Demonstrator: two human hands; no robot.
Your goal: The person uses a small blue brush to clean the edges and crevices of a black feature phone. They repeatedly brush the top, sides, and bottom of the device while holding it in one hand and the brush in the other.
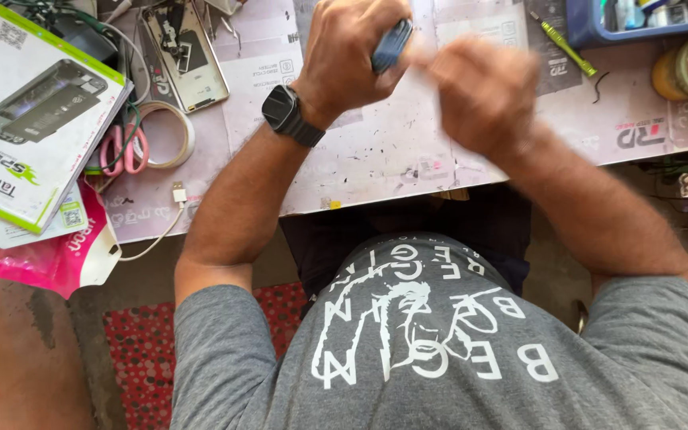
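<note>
The left hand [352,56], a dark watch [284,111] on its wrist, has its fingers closed around a slim blue-grey object [392,44], held above the bench [376,151]. The right hand [483,91] is just beside it, too blurred to tell how its fingers stand. An opened phone [185,52] lies well to the left, a green screwdriver [563,44] to the right
</note>
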